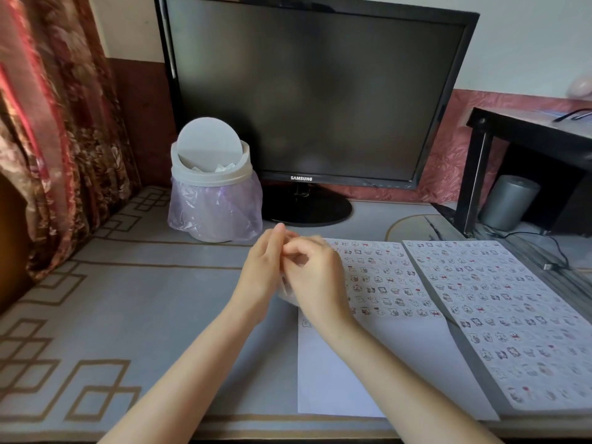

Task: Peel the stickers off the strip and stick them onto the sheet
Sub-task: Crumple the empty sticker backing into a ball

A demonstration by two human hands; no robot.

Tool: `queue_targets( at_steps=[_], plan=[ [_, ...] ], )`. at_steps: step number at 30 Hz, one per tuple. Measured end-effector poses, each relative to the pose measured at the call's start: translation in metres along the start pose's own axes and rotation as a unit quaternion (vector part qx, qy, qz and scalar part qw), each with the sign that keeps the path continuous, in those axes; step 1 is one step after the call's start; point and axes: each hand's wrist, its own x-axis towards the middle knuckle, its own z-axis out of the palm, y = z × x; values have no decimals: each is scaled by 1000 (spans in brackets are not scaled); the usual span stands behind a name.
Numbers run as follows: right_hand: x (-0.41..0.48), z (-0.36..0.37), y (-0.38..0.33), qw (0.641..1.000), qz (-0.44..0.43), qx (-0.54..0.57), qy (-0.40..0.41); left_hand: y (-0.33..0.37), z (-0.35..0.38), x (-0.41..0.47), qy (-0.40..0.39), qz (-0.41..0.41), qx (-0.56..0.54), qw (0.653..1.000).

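Both hands meet above the tabletop [134,302], raised just over the left edge of the white sheet [368,363]. Left hand [261,270] stands upright, fingers straight and together; right hand [315,277] curls against it, fingers bent inward — pinched on something small and pale between the two hands, blurred, so whether it is the strip or a single sticker cannot be told. A bit of translucent material shows below the hands. The sheet carries rows of small cartoon stickers [381,283] across its upper part, lower part mostly bare (one lone sticker near its left edge). A second sheet [499,309], fully covered, lies just beside it on the right. Behind: a lined desktop bin [213,184] and a dark Samsung monitor [314,91].
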Motion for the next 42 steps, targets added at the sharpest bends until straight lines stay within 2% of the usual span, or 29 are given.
queue_targets(
  at_steps=[2, 4, 7, 9, 12, 16, 20, 23, 28, 29, 31, 34, 36, 40, 42],
  plan=[
    [-5, 6, 3, 992, -81, -98, 14, 0, -3, 2, 40, 14, 5, 999],
    [-10, 8, 3, 992, -66, -102, -36, 0, -7, 3, 75, 28, 23, 996],
    [-15, -3, 2, 987, -13, 13, -158, 2, -11, 3, 102, 57, 44, 992],
    [-18, -13, 3, 966, -14, 104, -237, 6, -10, 3, 100, 60, 39, 992],
    [-19, -22, 9, 951, -31, 143, -272, 9, -8, 2, 107, 55, 48, 992],
    [-13, -24, 16, 953, 17, 184, -241, 6, -4, -1, 105, -10, 6, 994],
    [-10, -17, 21, 979, -15, 154, -130, 4, 3, -1, 76, -46, 1, 996],
    [-6, -14, 22, 989, -32, 132, -64, 4, 7, -2, 68, -30, 15, 997],
    [-9, -6, 6, 989, -13, 148, -6, 5, 9, -5, 66, 6, 13, 998],
    [-8, -6, 4, 992, -11, 123, 7, 6, 10, -6, 67, 9, 9, 998],
    [-3, -5, 5, 999, -16, 1, 51, 8, 12, -10, 64, 12, 23, 998],
    [-3, -4, 1, 984, -94, -139, 66, 7, 11, -12, 85, 30, 54, 994],
    [-7, -3, 0, 976, -158, -150, 13, 6, 6, -10, 111, 25, 64, 991],
    [-11, -14, 3, 952, -156, -110, -240, 5, -6, -4, 130, -16, 59, 990],
    [-10, -19, 10, 946, -159, -93, -268, 7, -6, -4, 124, -31, 43, 991]
  ],
)
